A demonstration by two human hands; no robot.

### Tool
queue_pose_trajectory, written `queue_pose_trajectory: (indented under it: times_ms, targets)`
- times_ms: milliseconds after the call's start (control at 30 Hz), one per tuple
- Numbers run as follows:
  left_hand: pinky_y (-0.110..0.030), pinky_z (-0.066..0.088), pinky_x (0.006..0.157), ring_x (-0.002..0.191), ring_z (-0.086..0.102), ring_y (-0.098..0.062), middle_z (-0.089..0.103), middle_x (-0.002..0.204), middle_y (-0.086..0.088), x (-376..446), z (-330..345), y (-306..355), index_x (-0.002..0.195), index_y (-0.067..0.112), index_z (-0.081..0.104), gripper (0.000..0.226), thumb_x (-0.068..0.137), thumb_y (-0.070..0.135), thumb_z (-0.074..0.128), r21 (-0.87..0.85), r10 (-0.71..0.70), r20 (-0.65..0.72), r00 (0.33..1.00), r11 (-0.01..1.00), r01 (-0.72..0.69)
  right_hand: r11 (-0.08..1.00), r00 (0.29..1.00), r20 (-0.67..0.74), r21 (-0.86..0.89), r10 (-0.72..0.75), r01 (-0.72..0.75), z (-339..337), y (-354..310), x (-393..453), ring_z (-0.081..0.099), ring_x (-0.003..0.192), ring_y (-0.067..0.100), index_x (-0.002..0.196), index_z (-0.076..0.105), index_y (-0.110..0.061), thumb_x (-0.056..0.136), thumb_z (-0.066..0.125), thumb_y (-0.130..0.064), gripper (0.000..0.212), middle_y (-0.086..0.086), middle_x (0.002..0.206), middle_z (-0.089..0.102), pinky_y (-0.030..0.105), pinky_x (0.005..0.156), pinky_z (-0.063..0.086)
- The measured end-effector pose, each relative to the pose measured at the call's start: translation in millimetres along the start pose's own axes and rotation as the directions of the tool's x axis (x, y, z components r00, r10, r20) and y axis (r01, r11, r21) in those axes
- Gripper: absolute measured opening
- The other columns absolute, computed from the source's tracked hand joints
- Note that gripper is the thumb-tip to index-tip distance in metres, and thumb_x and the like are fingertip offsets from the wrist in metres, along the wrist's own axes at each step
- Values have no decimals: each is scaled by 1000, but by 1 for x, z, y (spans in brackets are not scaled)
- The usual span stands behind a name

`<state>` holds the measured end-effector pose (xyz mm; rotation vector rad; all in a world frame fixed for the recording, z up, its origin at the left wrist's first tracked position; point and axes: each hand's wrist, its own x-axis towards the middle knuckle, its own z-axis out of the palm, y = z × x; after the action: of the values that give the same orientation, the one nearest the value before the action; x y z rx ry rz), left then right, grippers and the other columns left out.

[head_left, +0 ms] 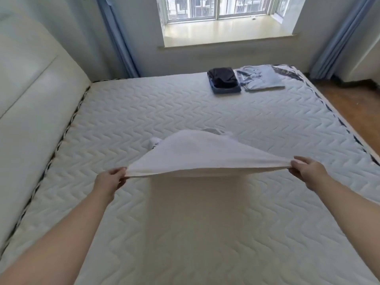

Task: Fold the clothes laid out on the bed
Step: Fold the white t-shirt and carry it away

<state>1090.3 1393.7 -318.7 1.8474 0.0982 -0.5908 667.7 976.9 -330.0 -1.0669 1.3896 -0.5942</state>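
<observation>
The big white bed mattress [185, 112] fills most of the room, and its top is soft and puffy with wavy zigzag stitching all over. A dark and white striped cord runs round its edge. On the left stands a tall, smooth, cream padded headboard [30, 83]. Past the bed is a wide window [222, 7] with a pale, shiny sill, and long light-blue curtains [337, 38] hang at both sides. Brown wooden floor [353, 105] shows on the right.

In the middle of the bed is a thin white cotton garment [197, 155]. Its near edge is lifted off the mattress and pulled tight, so the cloth rises like a little tent, while its far end lies on the bed. The left hand [111, 178] pinches the left corner of that edge, and the right hand [308, 171] pinches the right corner.

Far off near the window lie two folded piles just beside each other: a dark navy folded pile [224, 82], and a flat light-blue folded shirt [261, 79].
</observation>
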Motion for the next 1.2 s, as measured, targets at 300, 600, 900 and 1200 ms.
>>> queue_pose_trajectory:
  times_ms: [300, 600, 900, 1200]
  targets:
    - [-24, 49, 55, 62, 68, -10, 65, 101, -15, -54, -11, -243, 115, -2, 59, 20, 100, 11, 55, 172, -374, -86, 924, 908, 383, 873, 886, -129, -160, 445, -461, -62, 223, -19, 60, 38, 5, 95, 59, 1, 97, 56, -4, 5, 10, 64, 65, 15, 38, 49]
    - [-38, 50, 71, 73, 58, -28, 58, 87, -14, -118, -40, -394, 101, 3, 59, 17, 102, 16, 49, 362, -439, -210, 873, 795, 487, 674, 831, -187, -505, 524, -539, -112, 374, -65, 52, 83, 26, 114, 60, 4, 96, 58, -9, 22, 9, 79, 54, 43, 91, 49]
    - [-54, 54, 89, 82, 65, -33, 63, 77, -17, -148, -78, -477, 76, 8, 61, 21, 94, 17, 65, 460, -462, -247, 852, 718, 523, 569, 883, -190, -702, 429, -428, -151, 444, -102, 69, 85, 32, 93, 69, -2, 90, 68, -21, 19, 8, 74, 70, 48, 87, 52]
    - [-48, 55, 83, 83, 70, -33, 70, 75, -8, -165, -109, -518, 80, 18, 65, 16, 94, 26, 65, 629, -440, -197, 876, 629, 458, 472, 883, -211, -780, 419, -411, -156, 451, -147, 52, 90, 27, 107, 68, 0, 88, 72, -24, 30, 19, 106, 67, 34, 80, 39]
